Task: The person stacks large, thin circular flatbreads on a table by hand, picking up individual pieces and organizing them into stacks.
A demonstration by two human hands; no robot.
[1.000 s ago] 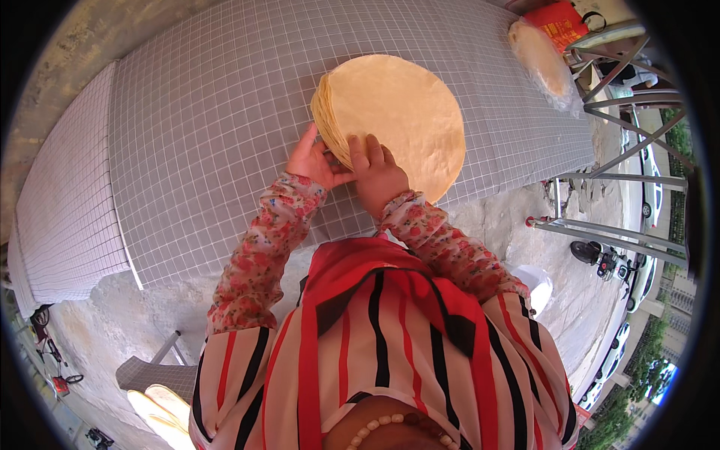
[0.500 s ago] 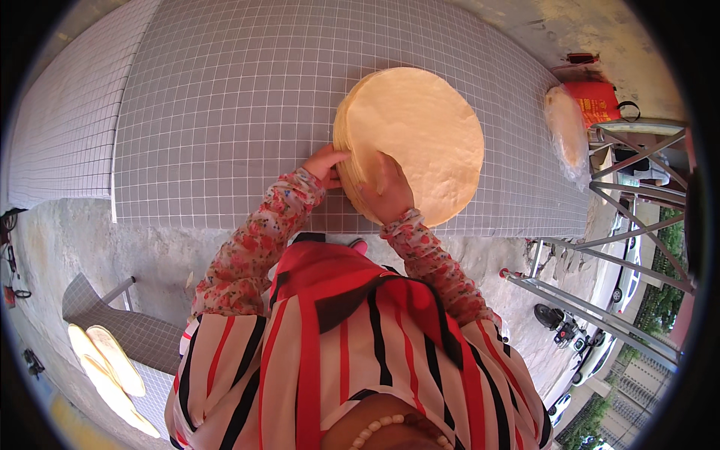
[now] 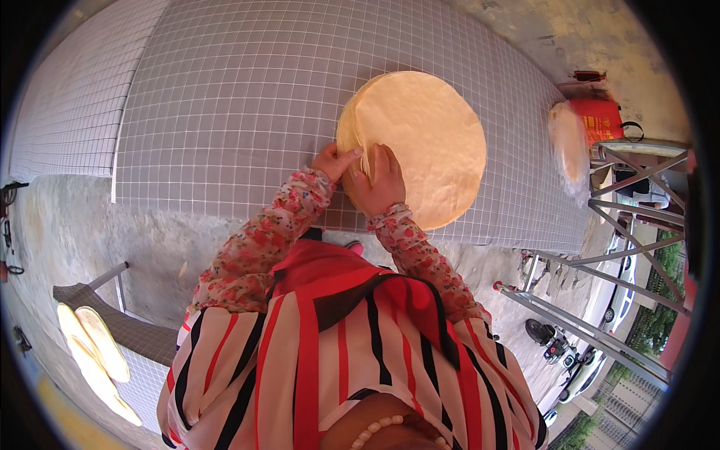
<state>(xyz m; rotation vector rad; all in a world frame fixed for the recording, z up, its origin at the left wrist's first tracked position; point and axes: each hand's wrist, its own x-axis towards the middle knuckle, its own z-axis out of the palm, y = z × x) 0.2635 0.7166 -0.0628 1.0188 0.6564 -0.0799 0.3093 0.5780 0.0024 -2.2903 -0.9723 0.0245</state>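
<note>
A stack of thin, round, yellow flatbreads (image 3: 427,142) lies on the grey gridded table cover, close to the near edge. My left hand (image 3: 334,162) grips the stack's left rim, with its thumb pointing right onto the top layers. Beside it, my right hand (image 3: 381,184) holds the near-left edge of the top flatbread, its fingers resting on the upper face. Between the two hands that edge is slightly lifted from the layers below. The right thumb is mostly hidden.
A plastic-wrapped pale bundle (image 3: 570,150) and a red bag (image 3: 598,120) sit at the table's right end. Beyond it stands a metal frame (image 3: 637,217). At lower left, more flatbreads (image 3: 94,352) lie on a lower gridded surface. A motorbike (image 3: 551,345) stands at right.
My left thumb has moved right onto the top layers. My right hand has shifted slightly left toward the rim, where the top flatbread's edge is now lifted more. The view has tilted slightly.
</note>
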